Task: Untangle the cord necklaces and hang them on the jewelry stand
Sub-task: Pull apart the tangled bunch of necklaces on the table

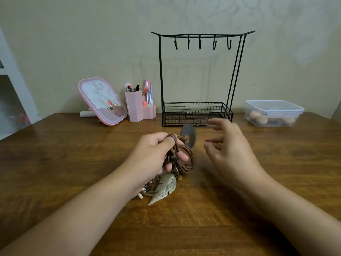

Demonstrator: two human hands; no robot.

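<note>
My left hand (156, 154) grips a tangled bundle of brown cord necklaces (186, 157) a little above the wooden table (73, 163). A pale leaf-shaped pendant (164, 189) hangs from the bundle and touches the table, with small beads beside it. A blurred grey disc pendant (188, 134) swings at the top of the bundle. My right hand (227, 146) hovers just right of the bundle, fingers spread and loosely bent, holding nothing. The black wire jewelry stand (198, 113) stands behind, its several hooks (200, 42) bare.
A pink tilted mirror (102, 101) and a pink organiser with brushes (137, 108) stand at the back left. A clear lidded plastic box (274, 112) sits at the back right. A white shelf unit (11, 85) is at the far left.
</note>
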